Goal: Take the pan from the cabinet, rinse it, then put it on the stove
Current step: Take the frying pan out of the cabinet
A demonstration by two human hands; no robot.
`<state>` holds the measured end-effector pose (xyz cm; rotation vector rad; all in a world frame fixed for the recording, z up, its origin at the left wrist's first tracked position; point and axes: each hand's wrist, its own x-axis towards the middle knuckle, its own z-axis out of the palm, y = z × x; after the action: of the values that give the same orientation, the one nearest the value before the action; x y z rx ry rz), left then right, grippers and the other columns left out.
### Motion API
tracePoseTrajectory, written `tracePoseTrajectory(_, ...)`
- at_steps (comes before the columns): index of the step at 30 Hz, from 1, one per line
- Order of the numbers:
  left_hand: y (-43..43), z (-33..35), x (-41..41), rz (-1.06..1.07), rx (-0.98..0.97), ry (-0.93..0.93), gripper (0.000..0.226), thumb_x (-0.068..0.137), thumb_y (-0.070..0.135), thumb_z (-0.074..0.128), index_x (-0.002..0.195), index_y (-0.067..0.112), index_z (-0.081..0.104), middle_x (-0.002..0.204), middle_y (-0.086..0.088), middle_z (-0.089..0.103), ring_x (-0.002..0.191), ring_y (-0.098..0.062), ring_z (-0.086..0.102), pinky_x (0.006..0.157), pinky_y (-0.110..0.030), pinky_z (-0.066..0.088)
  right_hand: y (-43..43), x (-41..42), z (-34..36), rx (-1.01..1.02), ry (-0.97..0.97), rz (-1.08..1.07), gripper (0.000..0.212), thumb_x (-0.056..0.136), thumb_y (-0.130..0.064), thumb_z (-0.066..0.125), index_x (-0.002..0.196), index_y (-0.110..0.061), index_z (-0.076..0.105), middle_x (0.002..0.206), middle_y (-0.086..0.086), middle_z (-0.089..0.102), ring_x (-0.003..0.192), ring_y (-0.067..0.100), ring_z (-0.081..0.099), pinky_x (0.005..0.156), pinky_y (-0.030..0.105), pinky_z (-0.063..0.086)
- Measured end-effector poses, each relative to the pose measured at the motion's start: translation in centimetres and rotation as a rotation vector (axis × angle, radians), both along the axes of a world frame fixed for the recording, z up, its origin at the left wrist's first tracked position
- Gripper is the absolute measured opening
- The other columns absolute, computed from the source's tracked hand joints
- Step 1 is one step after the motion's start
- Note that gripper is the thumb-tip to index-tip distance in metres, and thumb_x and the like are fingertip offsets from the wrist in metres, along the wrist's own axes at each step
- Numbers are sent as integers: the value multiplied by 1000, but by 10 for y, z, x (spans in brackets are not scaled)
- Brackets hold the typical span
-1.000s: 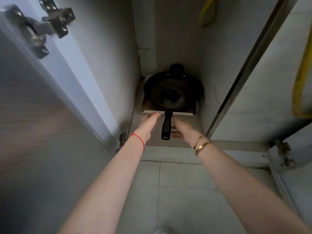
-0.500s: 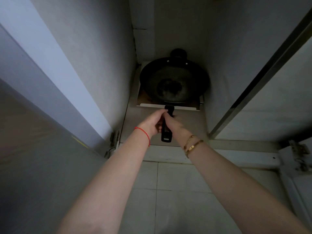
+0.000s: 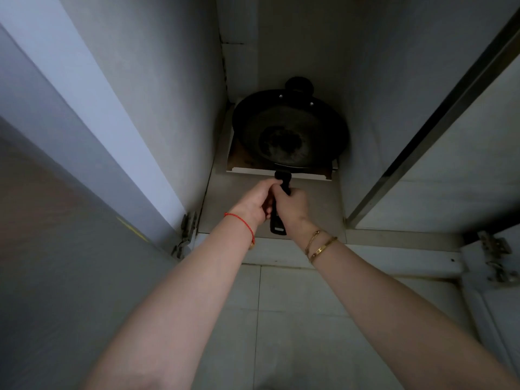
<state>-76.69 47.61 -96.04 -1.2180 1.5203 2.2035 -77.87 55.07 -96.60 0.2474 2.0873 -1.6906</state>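
Note:
A black round pan sits deep in the open cabinet on a low white-edged board. Its long black handle points toward me. My left hand and my right hand both grip that handle side by side, fingers curled round it. Only the handle's near end and a short bit by the pan's rim show past my hands. A small knob-like second handle sticks out at the pan's far side.
The open cabinet door stands close on the left with a hinge near its base. A metal-edged divider and another hinged door are on the right. Pale floor tiles lie below my arms.
Both hands went from hovering open beside the handle to closing round it. The view has moved closer to the cabinet; the pan stays on its board.

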Motion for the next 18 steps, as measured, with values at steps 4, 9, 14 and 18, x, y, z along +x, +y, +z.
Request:
tracePoseTrajectory(4, 15, 13, 24, 10, 22, 3, 23, 86, 32, 65, 72, 14, 61, 61, -2, 51, 49, -12, 44, 46, -23, 33, 17, 24, 13, 1, 24, 20, 21, 97, -25, 56, 95, -6, 65, 75, 3, 64, 69, 16, 63, 55, 24, 47)
tracePoseTrajectory(9, 49, 33, 76, 27, 100, 43, 19, 90, 27, 61, 79, 12, 61, 59, -3, 51, 28, -9, 42, 30, -15, 25, 57, 74, 31, 19, 80, 61, 22, 95, -23, 58, 76, -13, 60, 64, 4, 62, 55, 18, 59, 53, 29, 48)
tracePoseTrajectory(14, 77, 62, 137, 51, 142, 65, 20, 91, 23, 59, 91, 3, 61, 50, -5, 51, 26, -15, 40, 28, -14, 26, 85, 131, 67, 114, 106, 128, 20, 90, -25, 60, 72, -16, 58, 59, 5, 62, 47, 20, 59, 49, 32, 51)
tracePoseTrajectory(18, 100, 99, 198, 54, 182, 73, 30, 93, 18, 56, 112, -5, 64, 70, -14, 58, 30, -18, 46, 28, -18, 31, 115, 192, 110, 94, 40, 174, 19, 92, -20, 58, 81, -5, 58, 50, 7, 58, 34, 20, 54, 39, 27, 45)
